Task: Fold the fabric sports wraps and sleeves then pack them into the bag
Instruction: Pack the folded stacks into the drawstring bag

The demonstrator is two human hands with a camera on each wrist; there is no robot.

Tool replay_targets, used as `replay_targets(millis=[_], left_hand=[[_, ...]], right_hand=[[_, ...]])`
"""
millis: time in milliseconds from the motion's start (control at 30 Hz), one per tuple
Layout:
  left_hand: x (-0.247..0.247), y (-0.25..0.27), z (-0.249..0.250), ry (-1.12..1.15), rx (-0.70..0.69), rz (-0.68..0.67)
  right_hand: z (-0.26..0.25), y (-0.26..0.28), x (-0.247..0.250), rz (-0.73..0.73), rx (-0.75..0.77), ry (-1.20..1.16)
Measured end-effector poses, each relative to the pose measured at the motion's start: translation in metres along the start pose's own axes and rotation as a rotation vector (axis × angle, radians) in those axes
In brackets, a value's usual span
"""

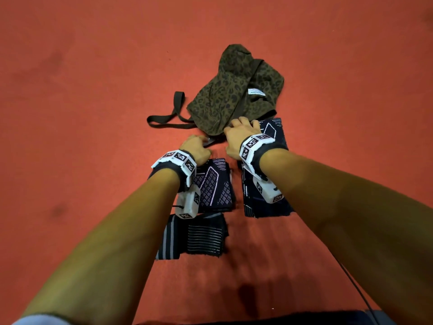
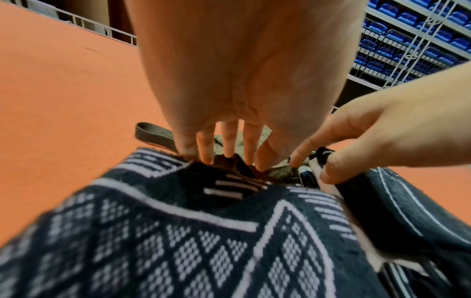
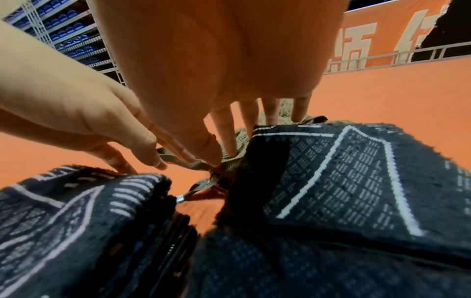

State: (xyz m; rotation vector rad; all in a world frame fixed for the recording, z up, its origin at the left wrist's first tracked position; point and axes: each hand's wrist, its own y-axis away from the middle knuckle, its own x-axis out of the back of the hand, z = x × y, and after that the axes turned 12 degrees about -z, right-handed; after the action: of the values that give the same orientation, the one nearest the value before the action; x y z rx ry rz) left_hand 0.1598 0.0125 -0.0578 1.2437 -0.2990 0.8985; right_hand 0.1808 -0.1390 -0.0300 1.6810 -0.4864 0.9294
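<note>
Head view: the bag [image 1: 236,90], olive with a dark leopard print, lies crumpled on the orange floor [image 1: 82,102], its dark strap [image 1: 168,116] looped out to the left. Three folded dark fabric pieces lie nearer the person: a diamond-patterned sleeve [image 1: 215,186] under the left wrist, a second patterned sleeve [image 1: 264,200] under the right wrist and reaching up beside the bag, and a striped wrap [image 1: 199,238] nearest the person. The left hand [image 1: 195,148] and right hand [image 1: 239,134] meet at the bag's near edge, fingers curled down onto the fabric.

Left wrist view: the left hand [image 2: 229,90] points its fingers [image 2: 206,149] down to the bag's edge just past the diamond-patterned sleeve [image 2: 178,231]; fingertips touch the bag fabric, but whether they pinch it cannot be told. The right hand [image 2: 382,125] comes in from the right, thumb and forefinger together at the same edge.

Right wrist view: the right hand [image 3: 216,70] has fingers spread and fairly straight, tips resting on the bag's ribbed edge [image 3: 234,159]. The left hand [image 3: 89,113] pinches bag fabric beside a small metal zipper pull [image 3: 181,198]. The second patterned sleeve [image 3: 344,181] lies at right, touching the bag.
</note>
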Motion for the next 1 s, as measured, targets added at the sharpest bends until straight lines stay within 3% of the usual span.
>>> replay_targets(millis=[200,567,767,1000], left_hand=[[-0.004,-0.020,0.001,-0.038,-0.050,-0.003],[-0.004,-0.032,0.008,-0.083,0.022,-0.090],[0.021,-0.024,0.018,-0.093,-0.141,-0.019],[0.076,0.011,0.035,-0.079,-0.192,0.043]], right_hand=[[0.006,-0.011,0.001,-0.075,0.013,0.076],[0.003,-0.020,-0.003,-0.151,0.007,0.109],[0.002,-0.028,0.005,-0.155,-0.022,0.052],[0.000,-0.017,0.057,-0.058,-0.014,-0.097]])
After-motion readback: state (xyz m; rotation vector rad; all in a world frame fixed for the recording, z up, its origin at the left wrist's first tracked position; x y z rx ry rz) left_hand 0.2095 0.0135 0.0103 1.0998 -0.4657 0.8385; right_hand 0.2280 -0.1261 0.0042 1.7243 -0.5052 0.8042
